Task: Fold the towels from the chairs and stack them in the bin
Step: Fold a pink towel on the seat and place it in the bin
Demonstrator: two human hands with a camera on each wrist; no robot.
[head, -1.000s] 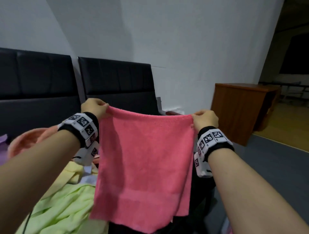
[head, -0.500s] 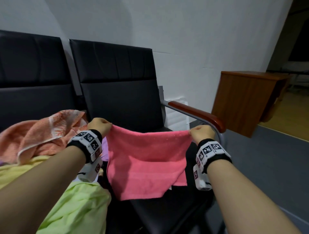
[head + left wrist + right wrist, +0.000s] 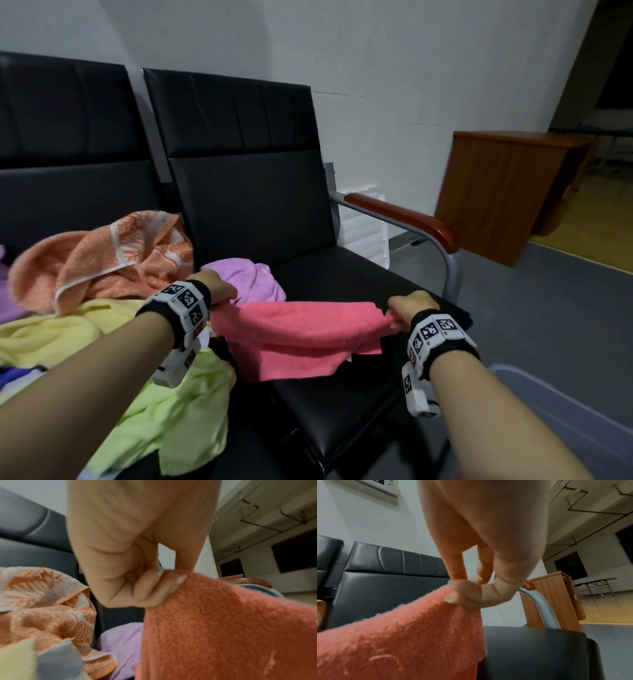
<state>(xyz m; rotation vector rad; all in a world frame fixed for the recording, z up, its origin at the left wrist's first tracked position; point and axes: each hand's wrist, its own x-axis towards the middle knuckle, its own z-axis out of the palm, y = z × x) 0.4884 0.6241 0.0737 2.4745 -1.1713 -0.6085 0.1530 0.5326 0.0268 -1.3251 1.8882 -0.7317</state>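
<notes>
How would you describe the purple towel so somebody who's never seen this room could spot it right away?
Find the black chair with the wooden armrest. On the left side of its seat, just beyond the left hand, lies the bunched purple towel. It is plain lilac, unlike the patterned orange towel beside it.

In the head view the fingertips of the left hand (image 3: 219, 286) and the right hand (image 3: 409, 308) are tucked out of sight behind the pink towel (image 3: 301, 334), and that towel's folded lower layer hides the seat of the chair (image 3: 342, 274) beneath it. The clear bin (image 3: 561, 407) is cut off by the lower right edge, so its inside cannot be seen, and the purple towel (image 3: 251, 279) is half covered by the left wrist. The left wrist view is blurred, with the yellow towel (image 3: 15, 660) cropped at its corner.
</notes>
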